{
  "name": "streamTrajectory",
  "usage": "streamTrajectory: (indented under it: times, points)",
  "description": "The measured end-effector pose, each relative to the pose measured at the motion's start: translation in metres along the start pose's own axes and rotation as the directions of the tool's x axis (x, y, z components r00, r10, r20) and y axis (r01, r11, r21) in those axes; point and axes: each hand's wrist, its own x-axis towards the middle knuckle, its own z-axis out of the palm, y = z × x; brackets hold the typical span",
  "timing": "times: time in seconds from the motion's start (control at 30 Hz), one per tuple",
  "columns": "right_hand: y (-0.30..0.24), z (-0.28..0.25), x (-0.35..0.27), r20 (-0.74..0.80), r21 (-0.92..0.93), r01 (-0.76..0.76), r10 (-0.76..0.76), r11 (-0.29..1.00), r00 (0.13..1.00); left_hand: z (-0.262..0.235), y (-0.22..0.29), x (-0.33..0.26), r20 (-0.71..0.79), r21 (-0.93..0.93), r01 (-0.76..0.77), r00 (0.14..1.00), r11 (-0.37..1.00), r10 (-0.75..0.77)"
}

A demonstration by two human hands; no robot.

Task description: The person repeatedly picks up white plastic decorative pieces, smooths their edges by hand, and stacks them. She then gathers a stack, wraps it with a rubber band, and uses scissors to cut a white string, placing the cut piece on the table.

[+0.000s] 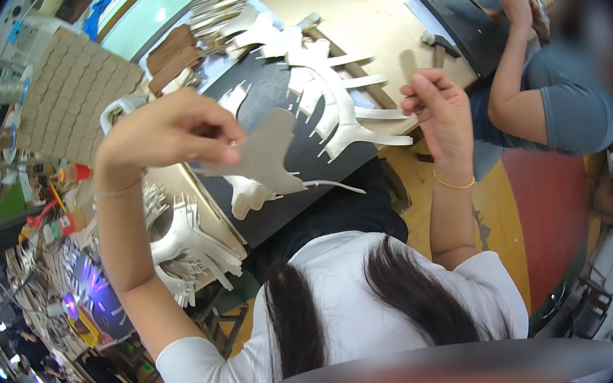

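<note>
My left hand (173, 131) is closed, its thumb and fingers pinching the edge of a flat, pale grey, curved-cut piece (271, 150) that looks like leather. The piece hangs in the air above the dark board (272, 222). Raised over the table's right part, my right hand (440, 106) pinches a small rounded grey-beige strip (409, 64) between thumb and fingers. Between my hands, several white cut pieces with long straps (347, 114) overlap on the board. A smaller white piece (247, 195) lies under the one in my left hand, with a thin white strip (336, 183) beside it.
Brown pieces (174, 58) and a fanned white stack (220, 14) lie at the back left. More white pieces (186, 241) sit at left, near thread spools (1, 138). A hammer (441, 42) lies right, by a black board (452, 9) where a co-worker (566, 94) works.
</note>
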Motion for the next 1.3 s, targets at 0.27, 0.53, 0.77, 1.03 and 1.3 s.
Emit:
streamTrajectory:
  times: [0.27,0.53,0.77,1.03,1.3]
  points:
    - [0.001,0.022,0.009,0.096,0.072,0.051,-0.058,0.996,0.994,0.066,-0.036,-0.135,-0.795,-0.563,-0.403,0.502,0.722,-0.34]
    - [0.038,0.128,-0.004,0.432,0.004,-0.004,0.002,1.0,0.902,0.133,-0.061,-0.075,-0.945,-0.325,-0.531,0.155,0.783,-0.287]
    - [0.056,0.193,-0.036,0.655,-0.281,-0.099,0.266,0.955,0.708,0.161,-0.051,-0.062,-0.879,-0.475,-0.535,0.313,0.698,-0.359]
    - [0.049,0.205,-0.04,0.645,-0.542,-0.054,0.455,0.839,0.614,0.171,-0.053,-0.068,-0.841,-0.525,-0.494,0.426,0.693,-0.334]
    - [0.047,0.207,-0.042,0.598,-0.565,-0.102,0.491,0.819,0.633,0.169,-0.046,-0.072,-0.819,-0.537,-0.42,0.466,0.732,-0.333]
